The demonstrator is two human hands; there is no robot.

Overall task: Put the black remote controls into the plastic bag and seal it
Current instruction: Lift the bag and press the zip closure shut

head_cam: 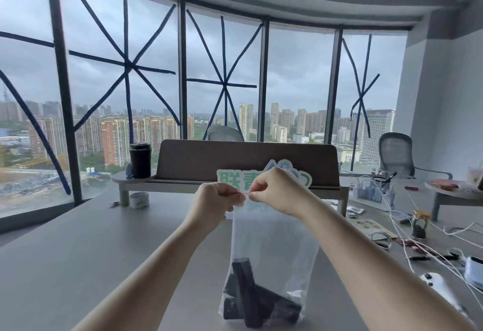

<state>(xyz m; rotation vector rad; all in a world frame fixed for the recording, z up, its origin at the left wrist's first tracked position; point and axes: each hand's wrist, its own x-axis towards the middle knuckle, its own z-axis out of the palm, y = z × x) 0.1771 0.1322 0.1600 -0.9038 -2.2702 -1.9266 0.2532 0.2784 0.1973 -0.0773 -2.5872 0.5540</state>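
A clear plastic bag (274, 242) hangs upright above the grey table (104, 247), its bottom near the front edge. Several black remote controls (257, 302) lie piled inside at the bottom of the bag. My left hand (217, 200) and my right hand (274, 189) both pinch the bag's top edge, where a thin red seal strip shows between the fingertips. The hands are close together, almost touching, held up at mid-height in the head view.
A monitor stand (235, 187) with a brown panel crosses the table behind the bag, with a black cup (140, 159) on its left end and a tape roll (139, 200) below. Cables, a jar (420, 223) and small gadgets clutter the right side.
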